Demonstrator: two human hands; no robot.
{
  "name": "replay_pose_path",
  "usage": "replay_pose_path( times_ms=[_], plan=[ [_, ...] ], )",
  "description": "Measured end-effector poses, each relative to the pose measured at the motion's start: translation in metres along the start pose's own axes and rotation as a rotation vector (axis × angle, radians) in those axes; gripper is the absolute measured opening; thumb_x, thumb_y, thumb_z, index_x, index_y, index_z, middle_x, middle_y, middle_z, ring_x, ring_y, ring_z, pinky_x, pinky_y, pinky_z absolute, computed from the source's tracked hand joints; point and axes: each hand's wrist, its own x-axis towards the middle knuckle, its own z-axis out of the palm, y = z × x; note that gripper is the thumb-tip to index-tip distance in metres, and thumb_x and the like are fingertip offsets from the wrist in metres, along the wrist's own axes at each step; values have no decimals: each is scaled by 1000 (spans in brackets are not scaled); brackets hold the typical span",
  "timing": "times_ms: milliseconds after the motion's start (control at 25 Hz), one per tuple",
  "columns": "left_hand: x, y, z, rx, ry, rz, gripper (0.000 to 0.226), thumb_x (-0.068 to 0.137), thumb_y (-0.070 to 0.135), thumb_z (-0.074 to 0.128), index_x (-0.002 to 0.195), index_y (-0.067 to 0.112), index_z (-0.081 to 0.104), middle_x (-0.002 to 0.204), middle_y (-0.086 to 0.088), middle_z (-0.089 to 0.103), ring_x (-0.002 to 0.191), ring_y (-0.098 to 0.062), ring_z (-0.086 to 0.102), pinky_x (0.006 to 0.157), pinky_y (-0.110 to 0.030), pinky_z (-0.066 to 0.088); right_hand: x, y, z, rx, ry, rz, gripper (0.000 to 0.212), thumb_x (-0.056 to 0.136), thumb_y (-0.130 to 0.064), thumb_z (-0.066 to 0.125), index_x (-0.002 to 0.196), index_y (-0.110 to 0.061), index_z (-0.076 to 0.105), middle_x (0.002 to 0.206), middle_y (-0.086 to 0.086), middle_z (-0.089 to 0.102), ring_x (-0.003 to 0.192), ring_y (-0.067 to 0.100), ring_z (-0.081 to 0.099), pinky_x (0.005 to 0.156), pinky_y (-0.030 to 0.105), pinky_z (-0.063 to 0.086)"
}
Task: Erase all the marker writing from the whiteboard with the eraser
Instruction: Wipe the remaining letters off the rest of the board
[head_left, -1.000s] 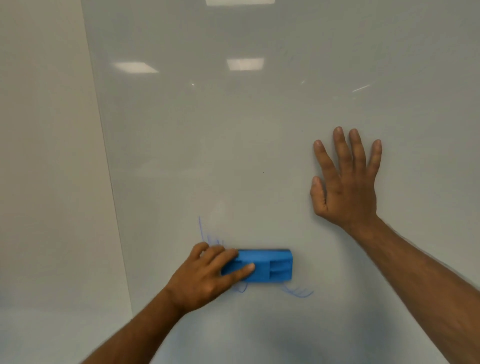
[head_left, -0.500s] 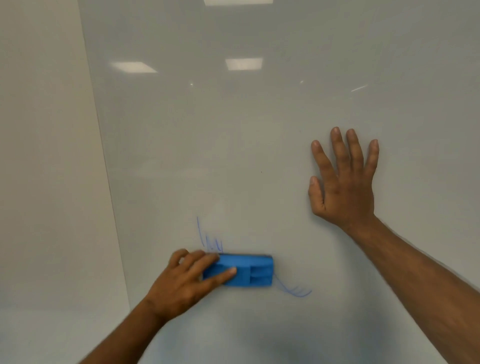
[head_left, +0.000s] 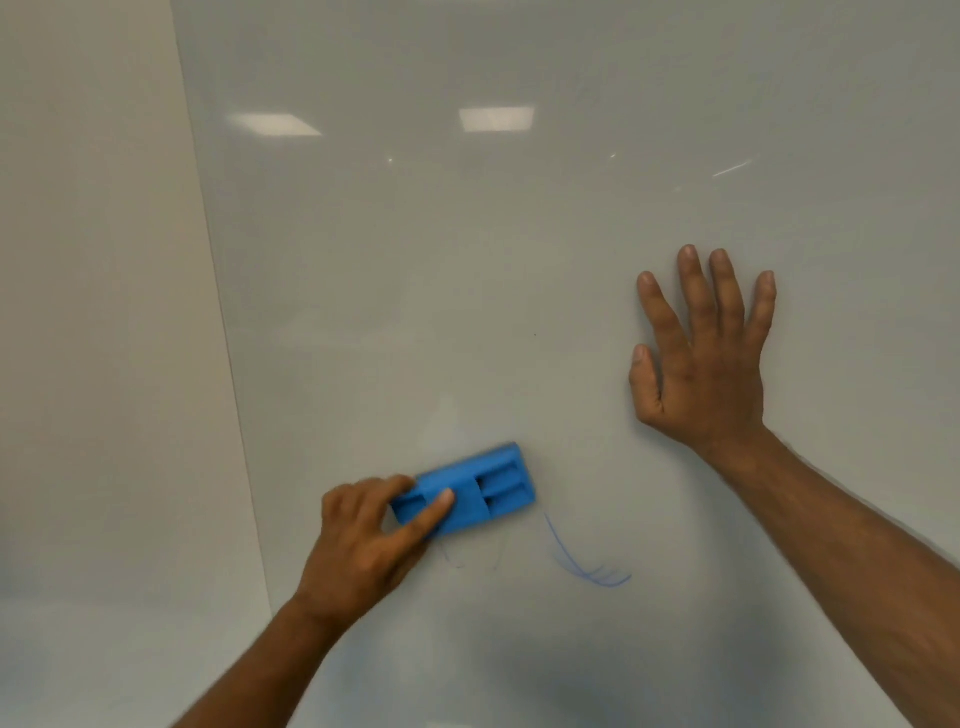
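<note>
A large whiteboard (head_left: 519, 260) fills most of the head view. My left hand (head_left: 363, 545) grips a blue eraser (head_left: 483, 488) and presses it against the board at lower centre, tilted with its right end higher. A blue marker stroke (head_left: 582, 564) curves down to the right of the eraser. Faint thin marker lines (head_left: 467, 558) show just below the eraser. My right hand (head_left: 701, 364) lies flat on the board at the right, fingers spread and pointing up.
A beige wall (head_left: 104, 312) borders the whiteboard's left edge. Ceiling lights (head_left: 496, 119) reflect in the upper part of the board.
The eraser has swept up and right over the tall blue strokes at lower centre, which are gone, and it now sits tilted. My right hand has stayed flat on the board.
</note>
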Motion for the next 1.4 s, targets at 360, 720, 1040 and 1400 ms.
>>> replay_pose_path(
  times_ms=[360, 720, 1040, 1400],
  plan=[
    [-58, 17, 11, 54, -283, 421, 53, 109, 11, 29, 152, 39, 42, 124, -5, 54, 102, -24, 59, 84, -41, 47, 0, 0, 0, 1, 10, -3, 62, 98, -36, 37, 157, -14, 37, 163, 22, 27, 152, 44, 22, 117, 74, 13],
    [28, -9, -6, -51, 174, -447, 56, 88, 33, 63, 142, 22, 51, 124, -14, 53, 107, -29, 51, 88, -39, 29, 0, 0, 0, 7, 12, -5, 62, 99, -36, 36, 157, -14, 37, 163, 22, 27, 151, 44, 22, 117, 73, 13],
    [-12, 21, 11, 18, -32, 61, 56, 95, 20, 64, 146, 36, 48, 125, -10, 53, 102, -31, 55, 84, -44, 39, -1, 1, 1, 7, 9, -8, 63, 99, -37, 37, 157, -14, 37, 163, 22, 26, 152, 44, 22, 117, 73, 11],
    [-5, 50, 23, 15, -121, 347, 52, 103, 12, 47, 148, 39, 48, 124, -6, 54, 101, -26, 55, 85, -43, 40, -1, 2, 1, 19, 4, -11, 63, 98, -36, 41, 157, -15, 38, 164, 21, 26, 152, 43, 21, 118, 72, 11]
  ],
)
